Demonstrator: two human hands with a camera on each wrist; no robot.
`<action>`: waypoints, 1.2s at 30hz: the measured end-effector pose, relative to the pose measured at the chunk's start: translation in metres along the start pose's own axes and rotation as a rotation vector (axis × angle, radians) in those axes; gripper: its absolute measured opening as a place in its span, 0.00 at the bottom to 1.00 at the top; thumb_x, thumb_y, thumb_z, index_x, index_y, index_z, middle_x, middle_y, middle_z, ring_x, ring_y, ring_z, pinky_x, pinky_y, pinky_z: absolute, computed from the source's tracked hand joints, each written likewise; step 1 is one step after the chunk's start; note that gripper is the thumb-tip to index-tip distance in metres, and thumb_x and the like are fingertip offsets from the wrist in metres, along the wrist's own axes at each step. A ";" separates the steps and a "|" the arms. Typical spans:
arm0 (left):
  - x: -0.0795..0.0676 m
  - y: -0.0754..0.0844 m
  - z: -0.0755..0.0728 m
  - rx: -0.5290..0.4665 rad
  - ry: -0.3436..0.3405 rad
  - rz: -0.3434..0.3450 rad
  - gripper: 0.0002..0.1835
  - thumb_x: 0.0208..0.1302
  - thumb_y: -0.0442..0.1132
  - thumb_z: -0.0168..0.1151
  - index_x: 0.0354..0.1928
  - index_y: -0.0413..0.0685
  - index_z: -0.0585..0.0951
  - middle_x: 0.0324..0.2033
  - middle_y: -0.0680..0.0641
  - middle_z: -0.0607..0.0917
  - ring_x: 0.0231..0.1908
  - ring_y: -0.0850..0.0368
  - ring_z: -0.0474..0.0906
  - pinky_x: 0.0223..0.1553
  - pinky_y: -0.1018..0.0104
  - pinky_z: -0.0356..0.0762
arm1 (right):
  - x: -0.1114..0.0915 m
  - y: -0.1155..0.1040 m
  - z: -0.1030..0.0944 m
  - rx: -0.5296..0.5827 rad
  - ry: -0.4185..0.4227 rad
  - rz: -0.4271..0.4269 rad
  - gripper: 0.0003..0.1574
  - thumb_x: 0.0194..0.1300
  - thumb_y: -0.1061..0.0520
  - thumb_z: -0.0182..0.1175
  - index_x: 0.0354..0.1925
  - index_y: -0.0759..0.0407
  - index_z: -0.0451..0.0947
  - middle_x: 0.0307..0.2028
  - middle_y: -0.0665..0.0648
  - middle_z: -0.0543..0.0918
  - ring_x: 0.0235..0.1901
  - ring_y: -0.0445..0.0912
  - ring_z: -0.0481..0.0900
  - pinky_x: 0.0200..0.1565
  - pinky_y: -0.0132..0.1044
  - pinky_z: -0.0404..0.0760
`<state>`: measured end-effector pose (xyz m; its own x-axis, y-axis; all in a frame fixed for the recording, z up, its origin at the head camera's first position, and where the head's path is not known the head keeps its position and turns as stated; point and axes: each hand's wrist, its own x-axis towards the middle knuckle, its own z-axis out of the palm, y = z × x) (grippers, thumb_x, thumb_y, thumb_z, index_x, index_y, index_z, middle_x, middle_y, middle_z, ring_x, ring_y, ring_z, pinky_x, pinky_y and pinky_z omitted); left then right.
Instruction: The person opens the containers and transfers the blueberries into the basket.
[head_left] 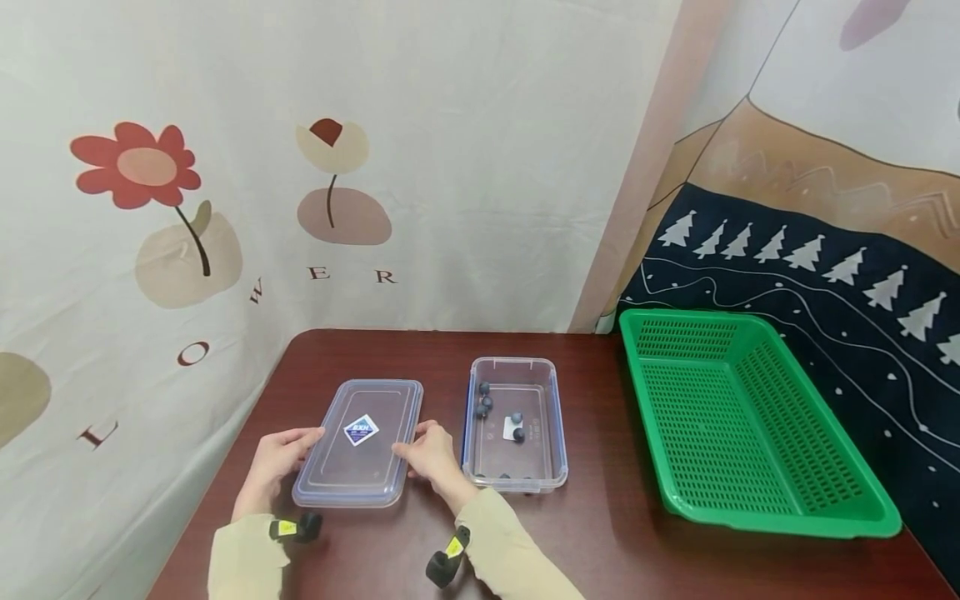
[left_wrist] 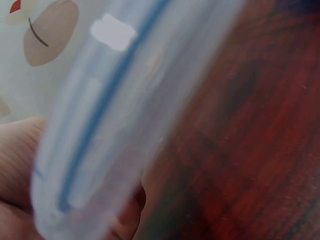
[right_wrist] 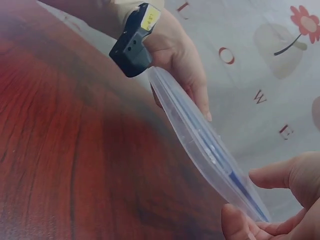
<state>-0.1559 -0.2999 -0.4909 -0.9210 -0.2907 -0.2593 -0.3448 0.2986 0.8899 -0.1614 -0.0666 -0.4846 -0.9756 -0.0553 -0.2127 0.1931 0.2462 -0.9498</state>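
A clear plastic lid (head_left: 352,467) with a diamond-shaped sticker is held between both hands. My left hand (head_left: 272,467) grips its left edge, thumb on top. On the opposite edge, my right hand (head_left: 438,461) pinches the rim between thumb and fingers. The right wrist view has the lid (right_wrist: 195,135) edge-on, raised above the table, with a blue seal along it. Just right of the right hand stands an uncovered clear plastic container (head_left: 560,433). Several dark blue, blueberry-like balls (head_left: 482,411) lie inside it, mostly toward its left side.
A large green plastic basket (head_left: 765,521) sits at the right side of the brown table (head_left: 592,533). Behind the table hangs a pale curtain (head_left: 480,167) with printed flowers. Dark tree-patterned fabric (head_left: 810,292) lies beyond the basket.
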 end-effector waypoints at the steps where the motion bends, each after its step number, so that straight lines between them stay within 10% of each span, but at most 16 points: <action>1: 0.001 -0.001 0.001 0.011 0.005 0.002 0.26 0.59 0.43 0.64 0.49 0.23 0.75 0.19 0.55 0.80 0.22 0.62 0.75 0.23 0.68 0.75 | 0.000 0.002 0.001 -0.003 -0.001 0.006 0.23 0.49 0.63 0.69 0.41 0.67 0.70 0.21 0.51 0.77 0.13 0.47 0.77 0.17 0.36 0.79; 27: -0.003 -0.003 0.016 0.247 0.061 0.054 0.19 0.58 0.37 0.61 0.44 0.23 0.78 0.37 0.29 0.81 0.25 0.57 0.80 0.26 0.64 0.81 | 0.002 0.008 -0.002 -0.218 -0.028 -0.099 0.09 0.55 0.58 0.63 0.27 0.65 0.80 0.13 0.55 0.76 0.05 0.38 0.67 0.10 0.29 0.71; 36: -0.008 0.005 0.016 0.149 0.151 0.070 0.19 0.60 0.38 0.62 0.46 0.26 0.79 0.27 0.42 0.84 0.23 0.64 0.76 0.24 0.74 0.77 | 0.000 -0.006 -0.020 -0.270 -0.012 -0.310 0.26 0.53 0.59 0.65 0.46 0.77 0.76 0.30 0.62 0.79 0.32 0.50 0.79 0.38 0.36 0.79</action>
<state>-0.1532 -0.2813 -0.4908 -0.9099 -0.3938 -0.1302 -0.3146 0.4507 0.8354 -0.1643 -0.0493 -0.4741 -0.9817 -0.1774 0.0698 -0.1455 0.4608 -0.8755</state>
